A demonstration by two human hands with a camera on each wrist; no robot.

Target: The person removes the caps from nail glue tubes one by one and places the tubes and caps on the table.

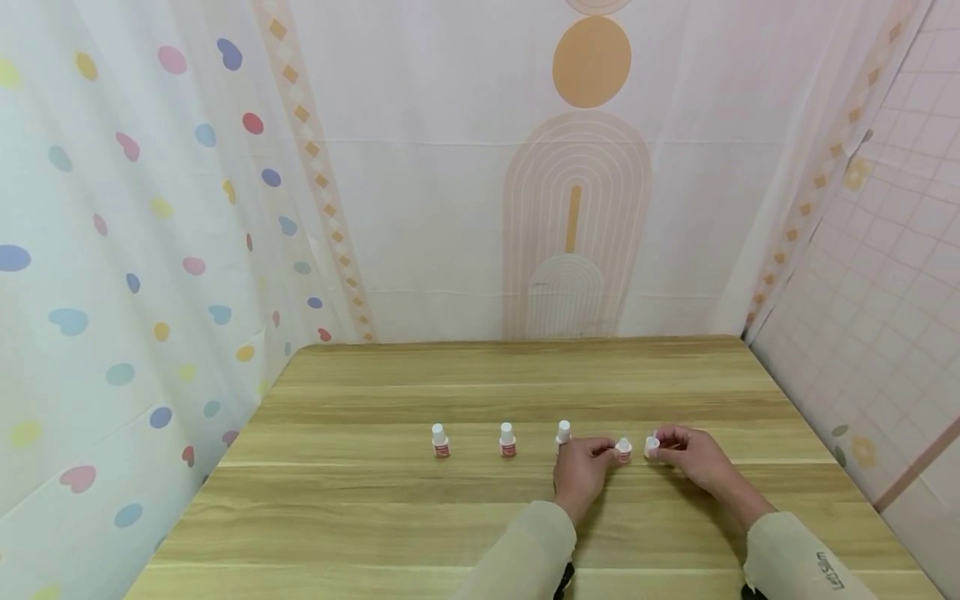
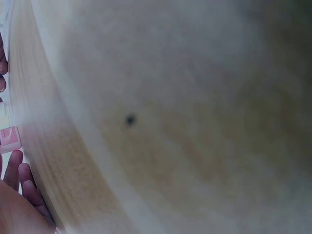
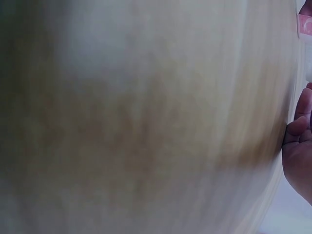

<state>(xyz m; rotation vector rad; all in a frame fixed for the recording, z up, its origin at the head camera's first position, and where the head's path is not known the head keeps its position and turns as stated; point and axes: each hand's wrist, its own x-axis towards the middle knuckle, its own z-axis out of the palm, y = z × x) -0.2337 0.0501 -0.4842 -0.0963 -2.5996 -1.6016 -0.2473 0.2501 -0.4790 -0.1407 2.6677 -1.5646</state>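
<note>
In the head view my left hand point(image 1: 582, 473) pinches a small white bottle point(image 1: 623, 452) with a pink-red label, which stands on the table without a tall cap on its neck. My right hand point(image 1: 697, 457) holds a white cap point(image 1: 652, 448) between thumb and fingers, just right of that bottle. Another capped bottle point(image 1: 564, 431) is partly hidden behind the left hand. The left wrist view catches the pink label of the held bottle point(image 2: 9, 138) at its left edge, by the left fingers point(image 2: 14, 165). Curled right-hand fingers point(image 3: 303, 105) show at the right wrist view's edge.
Two more capped white bottles stand on the wooden table point(image 1: 360, 517) to the left, one bottle point(image 1: 507, 440) nearer the hands and one bottle point(image 1: 440, 441) farther out. A patterned curtain point(image 1: 435, 208) hangs along the table's back edge, with others at both sides.
</note>
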